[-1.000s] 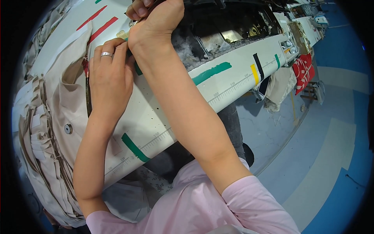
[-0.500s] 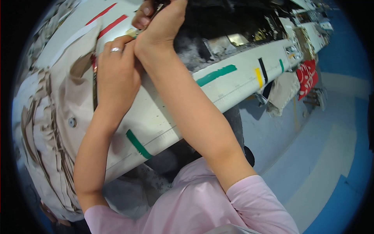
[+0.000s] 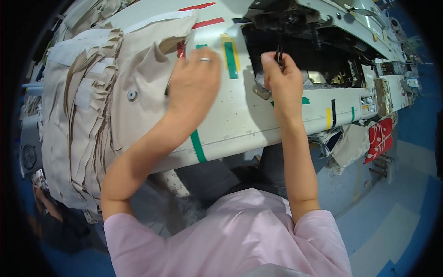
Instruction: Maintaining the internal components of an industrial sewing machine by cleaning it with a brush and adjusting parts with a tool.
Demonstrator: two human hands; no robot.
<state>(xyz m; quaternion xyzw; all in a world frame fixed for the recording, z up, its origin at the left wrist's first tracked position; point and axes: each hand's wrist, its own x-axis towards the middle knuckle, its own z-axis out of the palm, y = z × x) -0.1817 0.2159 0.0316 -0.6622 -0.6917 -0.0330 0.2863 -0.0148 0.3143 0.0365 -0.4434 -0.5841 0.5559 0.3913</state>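
Note:
My right hand [image 3: 284,85] is closed around a slim dark tool [image 3: 279,54] with two narrow prongs, perhaps tweezers; its exact kind is hard to make out. It is held up in front of the dark opening [image 3: 318,60] in the sewing machine table. My left hand [image 3: 194,85], with a ring on one finger, hovers at the right edge of a beige cloth piece [image 3: 138,108]. Its fingers look bent but are smeared by motion, so whether they grip anything is unclear. Beside that hand a dark red strip [image 3: 181,49] shows at the cloth's edge.
The white table [image 3: 230,117] carries green tape [image 3: 198,147], red tape [image 3: 207,23] and a printed ruler along its front edge. Stacked beige cloth pieces [image 3: 76,120] hang over the left side. The sewing machine head [image 3: 295,18] stands above the opening. A red patterned cloth [image 3: 380,141] hangs at the right.
My hands, close together before, are now apart. The right one has moved right, carrying the dark tool to the opening. My left hand is still near the cloth's edge. The view has shifted.

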